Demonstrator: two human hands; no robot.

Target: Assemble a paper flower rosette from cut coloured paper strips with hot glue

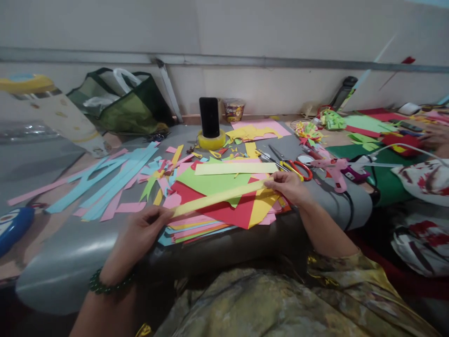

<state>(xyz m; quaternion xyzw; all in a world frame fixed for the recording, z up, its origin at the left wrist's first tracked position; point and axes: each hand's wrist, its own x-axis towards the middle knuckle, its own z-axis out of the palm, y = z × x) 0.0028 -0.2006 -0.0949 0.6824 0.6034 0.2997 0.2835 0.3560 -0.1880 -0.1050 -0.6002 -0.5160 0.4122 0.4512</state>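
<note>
A long yellow paper strip (220,198) is stretched between my two hands. My left hand (147,227), with a green bead bracelet on its wrist, pinches the strip's left end. At its right end, the thumb and fingers of my right hand (289,187) close on it. Beneath the strip lies a pile of coloured sheets, with a green sheet (206,182) and a red sheet (224,213) near the top. Another pale yellow strip (235,169) rests flat on the pile. Scissors with red and yellow handles (298,169) lie just beyond my right hand.
Blue paper strips (119,180) and pink ones spread to the left. A phone (209,117) stands in a tape roll (211,139) at the back. A pink glue gun (335,171) lies right. Further back are a green bag (122,105) and a noodle cup (234,110). Another person's hand (437,140) shows far right.
</note>
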